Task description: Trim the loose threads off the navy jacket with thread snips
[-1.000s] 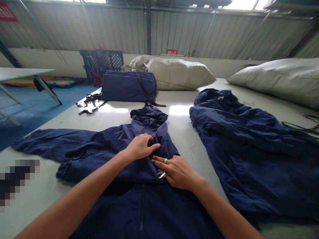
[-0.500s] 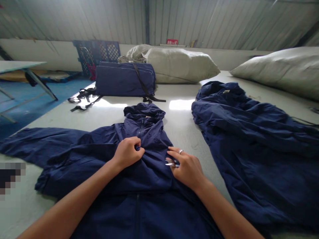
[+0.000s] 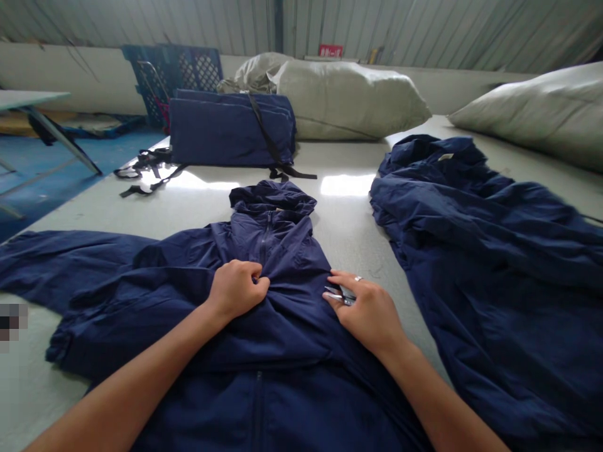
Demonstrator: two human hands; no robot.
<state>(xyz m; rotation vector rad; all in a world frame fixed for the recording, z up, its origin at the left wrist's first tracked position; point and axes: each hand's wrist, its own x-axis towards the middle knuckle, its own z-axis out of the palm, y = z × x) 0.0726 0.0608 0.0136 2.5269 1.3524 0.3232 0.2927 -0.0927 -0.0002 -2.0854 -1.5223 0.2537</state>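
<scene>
Along a corrugated metal wall (image 3: 400,25) in a workshop, a long pale work table (image 3: 346,220) stretches ahead of a worker, with a blue floor (image 3: 56,157) and a side table (image 3: 28,97) off to the left. A bulging woven sack (image 3: 348,100) lies at the table's far end, and a second sack (image 3: 541,119) rests along its right side, both apparently kept within reach as bulk storage. Just in front of the first sack sits a folded navy bundle (image 3: 230,129) bound with black straps (image 3: 146,166). A rumpled navy garment (image 3: 485,276) lies to the right, well apart from a navy hooded jacket (image 3: 282,339), which is spread flat and face up directly before the worker, its sleeves reaching left and its hood (image 3: 271,198) pointing away, a layout that seems meant to expose the front. The left hand (image 3: 235,290) is curled nearly closed, pinching a fold of the jacket beside the zip, which draws the cloth taut. The right hand (image 3: 370,314) is partly open and presses on the jacket, with small metal thread snips (image 3: 340,295) apparently held between the thumb and fingers (image 3: 339,279), their tips close to the pinched fold.
</scene>
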